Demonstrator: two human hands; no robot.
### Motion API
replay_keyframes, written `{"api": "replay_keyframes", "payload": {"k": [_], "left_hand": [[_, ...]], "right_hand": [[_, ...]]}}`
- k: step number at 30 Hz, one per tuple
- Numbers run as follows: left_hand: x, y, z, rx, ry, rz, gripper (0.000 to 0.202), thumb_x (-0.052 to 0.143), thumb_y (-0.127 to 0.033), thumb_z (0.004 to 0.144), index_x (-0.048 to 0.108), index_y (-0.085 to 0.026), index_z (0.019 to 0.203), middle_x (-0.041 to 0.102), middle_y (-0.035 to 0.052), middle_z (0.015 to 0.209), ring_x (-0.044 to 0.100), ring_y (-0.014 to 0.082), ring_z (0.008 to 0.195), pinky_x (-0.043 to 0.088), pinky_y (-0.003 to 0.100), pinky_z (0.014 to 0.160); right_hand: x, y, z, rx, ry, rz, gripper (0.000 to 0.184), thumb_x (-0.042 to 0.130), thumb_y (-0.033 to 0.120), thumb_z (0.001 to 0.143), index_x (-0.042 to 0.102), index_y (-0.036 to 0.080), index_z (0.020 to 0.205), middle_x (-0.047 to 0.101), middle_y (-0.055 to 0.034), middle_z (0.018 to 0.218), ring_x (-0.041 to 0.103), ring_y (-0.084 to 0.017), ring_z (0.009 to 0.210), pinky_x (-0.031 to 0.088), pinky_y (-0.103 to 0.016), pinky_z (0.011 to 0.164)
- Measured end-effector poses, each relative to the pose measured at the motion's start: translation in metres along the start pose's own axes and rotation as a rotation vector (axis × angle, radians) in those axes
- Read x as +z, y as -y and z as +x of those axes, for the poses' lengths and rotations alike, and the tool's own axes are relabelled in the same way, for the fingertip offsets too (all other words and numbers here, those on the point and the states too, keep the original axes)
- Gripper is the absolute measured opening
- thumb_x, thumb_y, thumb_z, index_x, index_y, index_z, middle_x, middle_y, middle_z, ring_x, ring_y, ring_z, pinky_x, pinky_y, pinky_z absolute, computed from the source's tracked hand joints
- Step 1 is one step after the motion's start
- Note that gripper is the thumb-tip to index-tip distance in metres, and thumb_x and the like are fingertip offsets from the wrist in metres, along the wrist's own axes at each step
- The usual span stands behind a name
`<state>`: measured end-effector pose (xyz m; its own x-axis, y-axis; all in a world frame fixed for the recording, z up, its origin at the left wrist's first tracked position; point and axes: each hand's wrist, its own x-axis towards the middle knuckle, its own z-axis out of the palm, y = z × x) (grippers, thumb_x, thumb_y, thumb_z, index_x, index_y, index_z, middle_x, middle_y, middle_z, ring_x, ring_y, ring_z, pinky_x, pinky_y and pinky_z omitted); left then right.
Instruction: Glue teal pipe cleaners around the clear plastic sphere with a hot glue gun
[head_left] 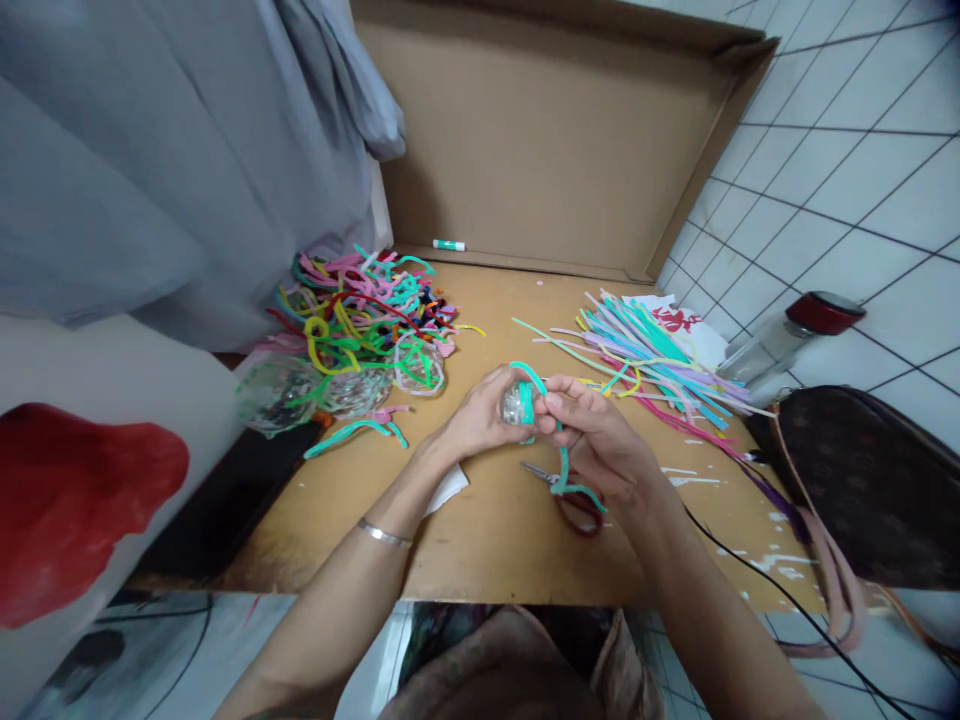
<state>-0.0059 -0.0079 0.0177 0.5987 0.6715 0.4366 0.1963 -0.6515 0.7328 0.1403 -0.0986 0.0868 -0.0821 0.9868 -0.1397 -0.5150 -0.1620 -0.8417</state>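
Observation:
My left hand (486, 412) is wrapped round a small clear plastic cup-like piece (514, 405) with a turquoise band about its rim. Between the fingers of my right hand (589, 425) is pinched a turquoise pipe cleaner (529, 374), which arches over the top of the clear piece. Its other end hangs down below my right fingers. Under my hands, scissors with dark red handles (579, 515) lie on the table, their blades pointing left. A short turquoise piece crosses the handles. My fingers hide part of the clear piece.
Left lies a heap of coloured pipe cleaners (360, 310) beside clear plastic pieces (281, 390) and a dark flat object (232, 510). Right are straight pipe cleaners (645, 345), a bottle (787, 335) and a brown bag (870, 480). Cardboard (555, 140) stands behind a glue stick (449, 245).

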Motion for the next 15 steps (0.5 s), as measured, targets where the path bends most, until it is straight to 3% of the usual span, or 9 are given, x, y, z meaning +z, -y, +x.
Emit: {"api": "replay_keyframes", "payload": {"k": [3,5,9,12,15], "left_hand": [[0.000,-0.001,0.000,-0.014,0.000,0.020,0.056,0.078,-0.028,0.066,0.054,-0.020,0.116,0.064,0.0067,0.114,0.063,0.0247,0.103,0.051,0.039,0.092],[0.000,-0.001,0.000,-0.010,0.001,0.038,0.056,0.080,-0.029,0.065,0.055,-0.020,0.115,0.065,0.0064,0.113,0.063,0.0249,0.103,0.050,0.040,0.092],[0.000,0.000,0.002,0.047,0.001,-0.004,0.056,0.078,-0.030,0.068,0.054,-0.020,0.118,0.063,0.0081,0.121,0.061,0.0260,0.110,0.048,0.041,0.097],[0.001,0.001,0.002,0.076,-0.017,-0.033,0.059,0.077,-0.030,0.067,0.053,-0.020,0.120,0.060,0.0100,0.127,0.058,0.0271,0.118,0.045,0.043,0.103],[0.001,0.000,0.002,0.060,-0.010,-0.024,0.058,0.077,-0.030,0.068,0.052,-0.021,0.120,0.059,0.0104,0.127,0.057,0.0271,0.120,0.043,0.045,0.105]], "right_hand": [[0.002,0.009,0.006,0.064,0.040,-0.002,0.038,0.076,0.006,0.057,0.067,0.015,0.092,0.067,0.0016,0.072,0.049,-0.004,0.050,0.038,-0.014,0.043],[0.003,0.015,0.008,0.089,0.075,-0.002,0.036,0.070,0.004,0.056,0.068,0.014,0.091,0.066,0.0011,0.072,0.047,-0.003,0.050,0.035,-0.014,0.042],[0.003,0.020,0.010,0.092,0.054,0.002,0.013,0.071,0.020,0.070,0.063,0.013,0.078,0.054,0.0049,0.059,0.036,-0.002,0.044,0.028,-0.014,0.039],[0.003,0.021,0.009,0.051,0.023,-0.052,0.016,0.070,0.028,0.077,0.061,0.016,0.077,0.042,0.0095,0.050,0.029,-0.002,0.040,0.025,-0.014,0.038],[0.004,0.021,0.009,-0.023,-0.013,-0.097,0.015,0.070,0.030,0.077,0.062,0.017,0.077,0.046,0.0079,0.050,0.039,-0.006,0.044,0.036,-0.017,0.043]]}}
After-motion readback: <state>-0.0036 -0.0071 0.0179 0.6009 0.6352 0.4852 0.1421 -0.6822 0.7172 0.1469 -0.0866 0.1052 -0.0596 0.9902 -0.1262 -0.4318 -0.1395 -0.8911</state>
